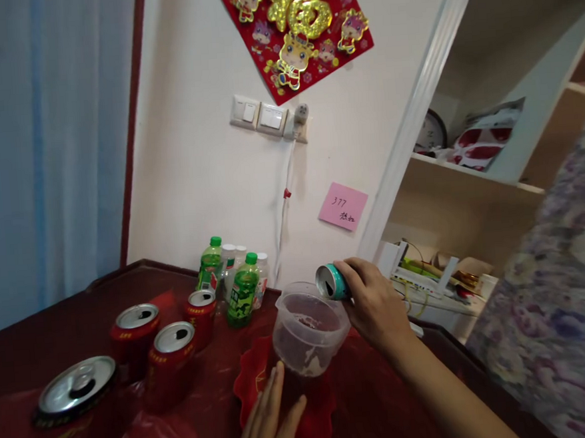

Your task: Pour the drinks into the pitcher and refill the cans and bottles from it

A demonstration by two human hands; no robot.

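My right hand is closed around a teal drink can. The can is tipped on its side, and its opened top faces left over the rim of a clear plastic tub. Whether liquid is running out cannot be made out. The tub is round and see-through, with whitish marks on its wall, and sits above a red scalloped tray. My left hand lies low in front of the tub with fingers stretched out and apart. One fingertip is close to the tub's lower wall; contact is unclear.
Several opened red cans, such as a large one and a smaller one, stand at left on the dark red table. Green-capped bottles and white-capped ones stand by the wall. Shelves and a floral curtain are at right.
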